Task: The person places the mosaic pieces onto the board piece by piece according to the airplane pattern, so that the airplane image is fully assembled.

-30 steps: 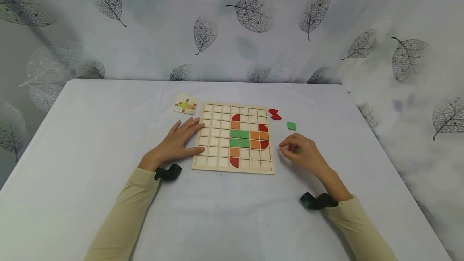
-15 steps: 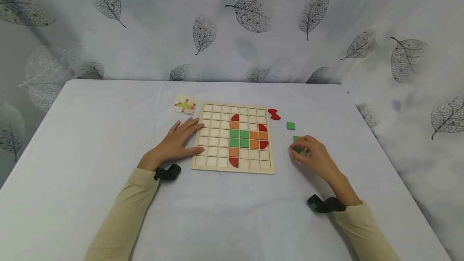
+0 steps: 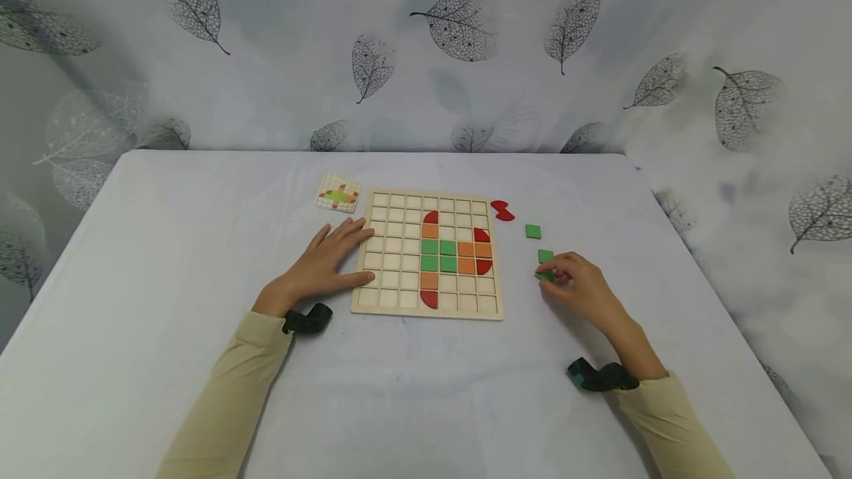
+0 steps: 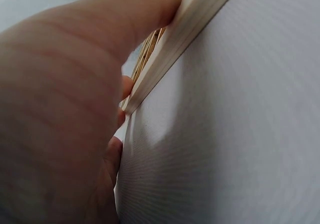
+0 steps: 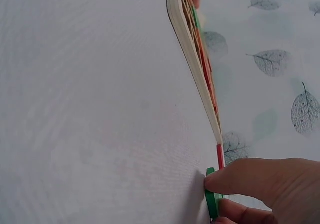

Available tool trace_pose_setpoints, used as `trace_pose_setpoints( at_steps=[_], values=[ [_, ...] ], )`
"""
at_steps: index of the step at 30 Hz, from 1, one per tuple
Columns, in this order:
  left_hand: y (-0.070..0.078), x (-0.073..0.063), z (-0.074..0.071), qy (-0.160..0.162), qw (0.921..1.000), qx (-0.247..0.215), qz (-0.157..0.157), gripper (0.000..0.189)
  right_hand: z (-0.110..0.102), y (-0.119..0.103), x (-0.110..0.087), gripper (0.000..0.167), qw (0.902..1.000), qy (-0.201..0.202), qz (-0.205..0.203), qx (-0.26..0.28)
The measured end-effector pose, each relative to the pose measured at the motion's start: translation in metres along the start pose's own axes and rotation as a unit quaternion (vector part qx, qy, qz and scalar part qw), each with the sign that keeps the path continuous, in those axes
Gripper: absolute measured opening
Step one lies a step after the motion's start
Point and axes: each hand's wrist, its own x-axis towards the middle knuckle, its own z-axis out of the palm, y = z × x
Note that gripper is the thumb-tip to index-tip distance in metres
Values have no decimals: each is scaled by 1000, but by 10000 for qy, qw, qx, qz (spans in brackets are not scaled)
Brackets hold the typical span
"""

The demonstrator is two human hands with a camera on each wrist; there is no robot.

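A wooden grid board (image 3: pixel 393 301) lies mid-table, with green and orange squares and red quarter-round pieces set in some of its cells. My left hand (image 3: pixel 322 261) rests on the board's left edge, fingers spread and straight; in the left wrist view the thumb (image 4: pixel 145 8) touches the wooden rim. To the right of the board, my right hand (image 3: pixel 579 287) pinches a green square tile (image 3: pixel 546 276) between thumb and fingers. The right wrist view shows that green tile (image 5: pixel 211 194) tilted on edge near the tabletop. Just beyond it lies another green tile (image 3: pixel 546 256).
Farther back lies one more green tile (image 3: pixel 533 231), and two red pieces (image 3: pixel 503 211) sit by the board's upper right corner. A small pattern card (image 3: pixel 339 193) lies at its upper left. White cloth covers the table (image 3: pixel 426 405); a leaf-print curtain hangs behind.
My right hand has moved right, away from the board, uncovering a green tile it had hidden, and now pinches the nearer one. My left hand has stayed on the board's edge.
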Motion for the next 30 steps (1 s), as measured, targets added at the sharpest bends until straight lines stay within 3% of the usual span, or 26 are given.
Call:
trace_pose_setpoints(
  at_steps=[13,30],
  values=[
    [-1,0,1,19,10000,-6,-8,79,0,-2,-1,20,9999,37,62,134],
    [-2,0,2,60,10000,13,-14,79,15,-12,10,25,9930,-12,-901,761]
  ],
)
